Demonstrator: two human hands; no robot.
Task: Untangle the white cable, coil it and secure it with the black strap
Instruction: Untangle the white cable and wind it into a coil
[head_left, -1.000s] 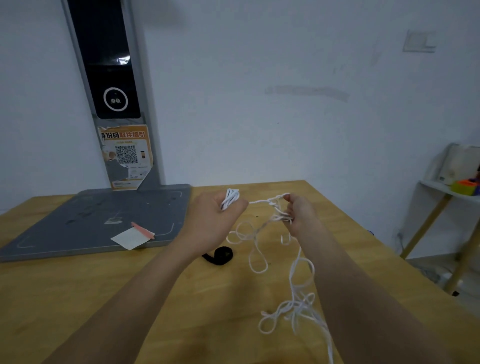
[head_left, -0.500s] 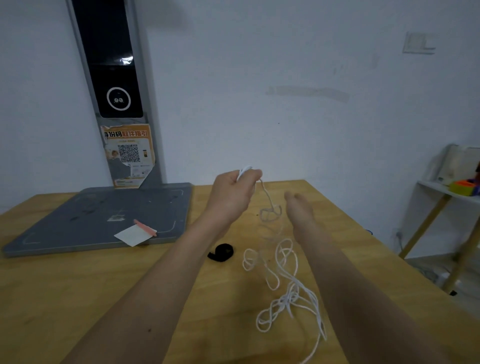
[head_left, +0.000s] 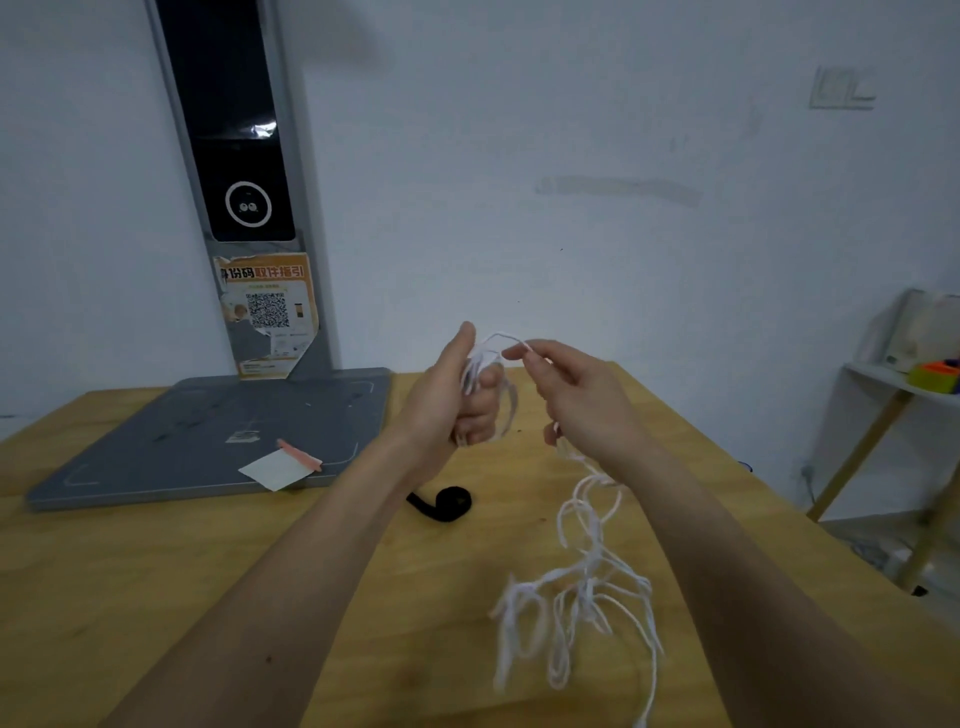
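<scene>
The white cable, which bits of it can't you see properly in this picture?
Head view, the only one:
- White cable: its end runs off the bottom edge, so its plug and full length are cut off.
- The hanging loops are motion-blurred; whether knots remain cannot be told.
- Strands inside the left hand are hidden by its curled fingers.
- The run behind the right hand is covered by the palm.
- Black strap: too small and dark to show its fastening.

Left hand (head_left: 457, 400) grips cable (head_left: 582, 571) loops; right hand (head_left: 582, 400) pinches a strand; strap (head_left: 447, 503) lies on counter (head_left: 156, 582).
</scene>
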